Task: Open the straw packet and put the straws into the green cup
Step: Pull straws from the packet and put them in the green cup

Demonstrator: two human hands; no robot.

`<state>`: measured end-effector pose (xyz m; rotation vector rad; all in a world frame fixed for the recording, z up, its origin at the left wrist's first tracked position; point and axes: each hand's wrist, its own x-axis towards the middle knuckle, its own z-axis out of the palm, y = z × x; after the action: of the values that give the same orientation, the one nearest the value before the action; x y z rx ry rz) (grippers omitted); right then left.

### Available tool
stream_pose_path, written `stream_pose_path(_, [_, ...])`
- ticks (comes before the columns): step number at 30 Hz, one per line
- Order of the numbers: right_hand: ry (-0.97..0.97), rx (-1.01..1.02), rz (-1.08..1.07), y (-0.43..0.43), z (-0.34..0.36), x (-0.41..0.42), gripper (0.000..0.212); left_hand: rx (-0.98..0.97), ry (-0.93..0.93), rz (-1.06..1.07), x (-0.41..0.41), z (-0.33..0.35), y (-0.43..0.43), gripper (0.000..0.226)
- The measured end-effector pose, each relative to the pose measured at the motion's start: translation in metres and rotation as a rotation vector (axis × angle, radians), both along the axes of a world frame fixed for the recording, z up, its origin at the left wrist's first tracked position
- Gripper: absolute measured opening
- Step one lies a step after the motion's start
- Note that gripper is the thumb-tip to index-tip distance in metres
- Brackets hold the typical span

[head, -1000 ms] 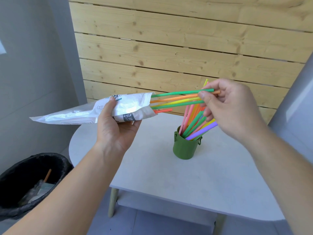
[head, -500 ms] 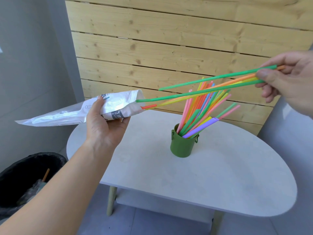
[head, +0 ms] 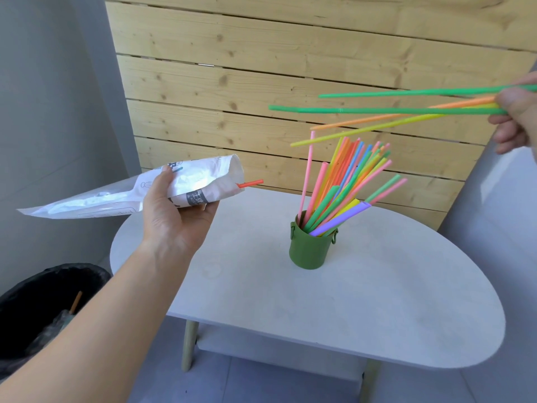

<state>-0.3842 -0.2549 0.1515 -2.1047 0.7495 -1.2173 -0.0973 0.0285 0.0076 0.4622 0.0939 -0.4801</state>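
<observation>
My left hand (head: 177, 216) grips a white plastic straw packet (head: 122, 196) held level at the left, its open mouth facing right. One red straw tip (head: 251, 183) sticks out of that mouth. My right hand (head: 514, 117), at the right edge and partly cut off, pinches several long straws (head: 386, 110), green, orange and yellow, which point left and hang free above the cup. The green cup (head: 309, 248) stands on the white table (head: 377, 301) and holds several coloured straws (head: 343, 181) that lean to the right.
A wooden slat wall (head: 290, 53) rises behind the table. A black-lined bin (head: 43, 303) stands on the floor at the lower left, below my left forearm. The table has pale wooden legs (head: 189, 344) and a lower shelf.
My right hand has drawn the bunch of straws fully out of the packet, moving right and up. The packet stays in my left hand with one red straw left poking out.
</observation>
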Motion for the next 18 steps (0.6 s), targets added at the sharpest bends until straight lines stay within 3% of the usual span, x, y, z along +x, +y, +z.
stream_pose_path(3, [0.051, -0.050, 0.086, 0.013, -0.005, -0.006, 0.026, 0.004, -0.001, 0.001, 0.000, 0.000, 0.000, 0.039])
stream_pose_path(5, [0.112, -0.068, 0.110, 0.025, -0.004, -0.008, 0.004, 0.008, 0.001, 0.002, 0.000, 0.000, 0.000, 0.037])
stream_pose_path(7, [0.179, -0.085, 0.116, 0.025, -0.010, -0.005, 0.027, 0.009, 0.004, 0.001, 0.000, 0.000, -0.001, 0.035])
stream_pose_path(9, [0.210, -0.073, 0.115, 0.023, -0.019, 0.004, 0.036, 0.010, 0.004, 0.000, -0.001, 0.000, -0.002, 0.034])
stream_pose_path(18, [0.357, -0.121, 0.070, 0.025, -0.023, 0.022, 0.039, 0.016, -0.007, -0.006, -0.001, 0.000, -0.002, 0.026])
